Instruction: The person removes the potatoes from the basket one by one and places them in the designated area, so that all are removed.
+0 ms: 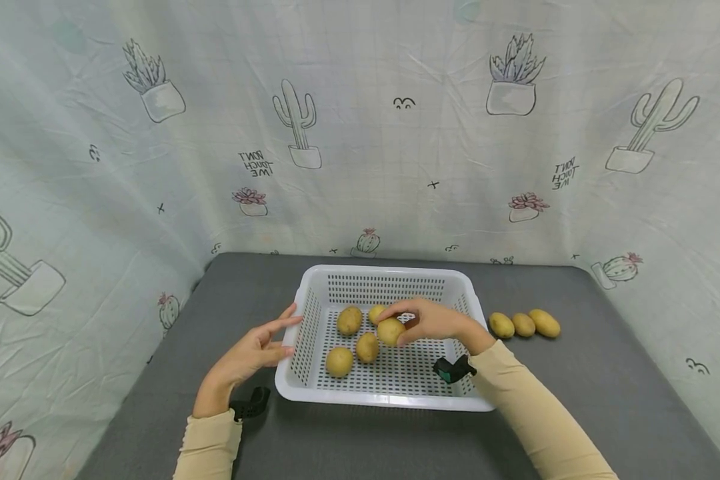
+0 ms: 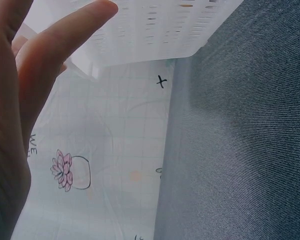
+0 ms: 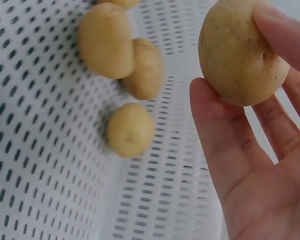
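A white perforated plastic basket [image 1: 390, 399] stands on the grey table, with several potatoes lying on its bottom. Over the middle of the basket, my right hand [image 1: 435, 320] holds a potato [image 1: 391, 331] between thumb and fingers. The right wrist view shows that potato [image 3: 240, 55] close up, pale brown with small eyes. Below it lie a round potato [image 3: 131, 130] and others near the basket wall. My left hand [image 1: 249, 350] touches the basket's left rim, fingers extended. In the left wrist view, the left thumb [image 2: 65, 37] lies straight along the outer wall.
Three potatoes [image 1: 523, 325] lie in a row on the grey table [image 1: 582, 387], right of the basket. A pale curtain [image 1: 360, 133] printed with potted cacti hangs behind the table and along both sides. Each wrist wears a black strap [image 1: 252, 404].
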### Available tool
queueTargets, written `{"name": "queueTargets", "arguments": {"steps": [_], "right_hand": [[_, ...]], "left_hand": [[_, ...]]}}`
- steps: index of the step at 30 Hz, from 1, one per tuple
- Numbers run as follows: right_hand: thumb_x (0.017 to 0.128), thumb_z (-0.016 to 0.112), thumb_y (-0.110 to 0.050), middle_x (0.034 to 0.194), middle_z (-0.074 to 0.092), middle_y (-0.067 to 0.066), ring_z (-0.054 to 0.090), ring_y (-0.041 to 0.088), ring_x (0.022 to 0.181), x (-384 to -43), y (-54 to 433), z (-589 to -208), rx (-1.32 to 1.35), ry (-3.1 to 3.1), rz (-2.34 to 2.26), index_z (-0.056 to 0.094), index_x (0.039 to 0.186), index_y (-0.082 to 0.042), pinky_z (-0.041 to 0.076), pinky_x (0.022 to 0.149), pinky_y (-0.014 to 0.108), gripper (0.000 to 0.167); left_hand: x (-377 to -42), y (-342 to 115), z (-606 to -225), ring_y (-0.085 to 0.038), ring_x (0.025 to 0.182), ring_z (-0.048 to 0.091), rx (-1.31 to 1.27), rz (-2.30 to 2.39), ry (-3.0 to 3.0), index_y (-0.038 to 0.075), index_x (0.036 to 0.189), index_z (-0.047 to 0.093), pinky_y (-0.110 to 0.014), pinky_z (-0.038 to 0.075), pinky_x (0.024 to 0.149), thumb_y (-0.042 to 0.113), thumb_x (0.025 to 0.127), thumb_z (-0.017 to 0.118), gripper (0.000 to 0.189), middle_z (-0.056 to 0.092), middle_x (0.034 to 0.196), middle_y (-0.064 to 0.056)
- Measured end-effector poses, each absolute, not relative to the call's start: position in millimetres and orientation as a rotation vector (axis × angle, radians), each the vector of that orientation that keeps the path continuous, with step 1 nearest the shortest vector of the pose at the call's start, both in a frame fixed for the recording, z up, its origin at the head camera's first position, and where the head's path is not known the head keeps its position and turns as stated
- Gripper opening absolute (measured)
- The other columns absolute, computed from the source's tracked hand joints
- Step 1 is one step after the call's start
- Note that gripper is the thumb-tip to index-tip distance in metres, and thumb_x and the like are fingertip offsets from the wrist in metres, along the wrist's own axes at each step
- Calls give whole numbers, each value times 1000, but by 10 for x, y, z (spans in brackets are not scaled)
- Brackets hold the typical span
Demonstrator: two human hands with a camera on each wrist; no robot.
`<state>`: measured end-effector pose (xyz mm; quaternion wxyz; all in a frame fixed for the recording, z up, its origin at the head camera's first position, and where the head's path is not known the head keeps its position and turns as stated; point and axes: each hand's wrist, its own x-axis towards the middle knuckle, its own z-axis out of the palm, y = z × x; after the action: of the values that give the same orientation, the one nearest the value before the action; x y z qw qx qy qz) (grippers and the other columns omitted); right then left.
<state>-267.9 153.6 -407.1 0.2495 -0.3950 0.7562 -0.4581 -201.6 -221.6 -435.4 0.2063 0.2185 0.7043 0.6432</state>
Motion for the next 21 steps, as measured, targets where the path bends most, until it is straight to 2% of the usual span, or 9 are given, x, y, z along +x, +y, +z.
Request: {"name": "queueTargets", "arguments": {"steps": [5,8,12,21], "right_hand": [[84,71,-8,133,53,20,56,12,107,-2682,1590,-4021,-1079,2083,-1330,54,129,4,52,87,30,50],[84,71,-9,131,54,18,55,10,106,-2674,1616,-3976,-1062,2116,-1371,55,129,2,52,85,30,50],[84,70,-6,129,54,19,56,10,105,-2667,1651,-3926,-1060,2133,-1446,55,128,1,52,84,30,48],[85,68,-1,124,54,19,55,12,105,-2651,1806,-3840,-1053,2207,-1602,51,130,5,52,81,29,49]], "left_hand": [[-2011,-2201,-4347,-19,99,64,591,1787,1951,-4,148,23,-29,52,81,4,93,58,66,-10,160,-6],[-2010,-2199,-4337,-24,102,64,570,1783,1958,-2,148,24,-29,52,82,4,93,58,66,-9,161,-3],[-2009,-2203,-4327,-37,114,58,569,1789,1964,-2,148,24,-31,52,84,4,92,59,67,-9,160,-4],[-2008,-2201,-4316,-36,114,58,557,1786,1961,-1,148,25,-31,52,84,5,92,59,66,-9,161,-3]]}}
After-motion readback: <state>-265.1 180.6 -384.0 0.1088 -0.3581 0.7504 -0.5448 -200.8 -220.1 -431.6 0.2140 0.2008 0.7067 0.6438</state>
